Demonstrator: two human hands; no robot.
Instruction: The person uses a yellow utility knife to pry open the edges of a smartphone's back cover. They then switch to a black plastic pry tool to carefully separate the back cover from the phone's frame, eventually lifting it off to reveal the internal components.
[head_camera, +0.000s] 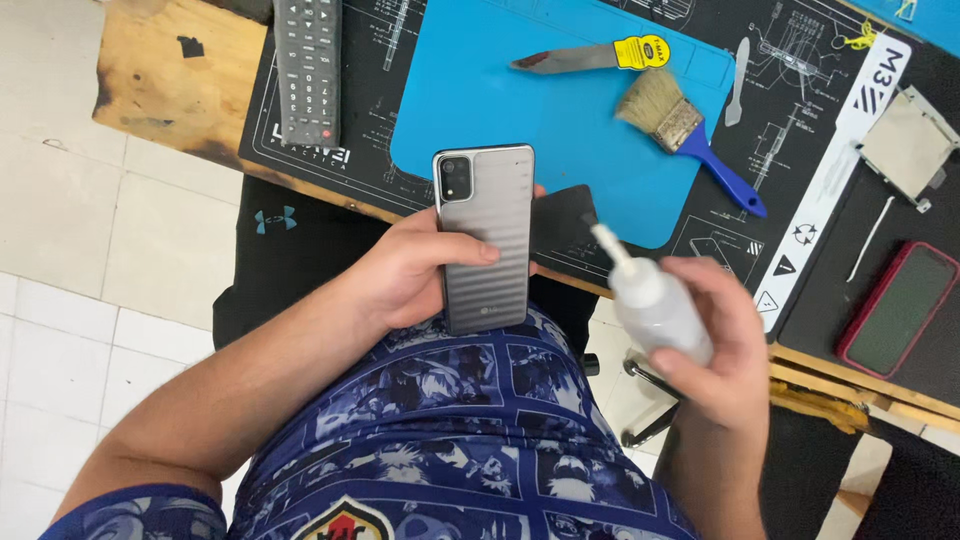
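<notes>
Worktop (180, 80) carrying blue mat (500, 100), brush (680, 125), knife (590, 55), remote (308, 65).
Left hand (410, 275) gripping grey smartphone (485, 240) back-up over lap, fingers wrapping edges.
Right hand (715, 345) clenching squeeze bottle (650, 295), nozzle aiming at phone's right edge.
Judging: keep phone level, tip close to seam, squeeze lightly, avoid camera.

There is only one view, from a camera on the person's head. It looks almost straight down over the chest and lap, and it is close to the hands. The left hand (405, 275) is near the middle of the picture, the right hand (715, 345) is lower right. Beyond the fingertips, toward the top, lies the workbench (160, 75). Left of the fingers, tiled floor (60, 230) is visible.
</notes>
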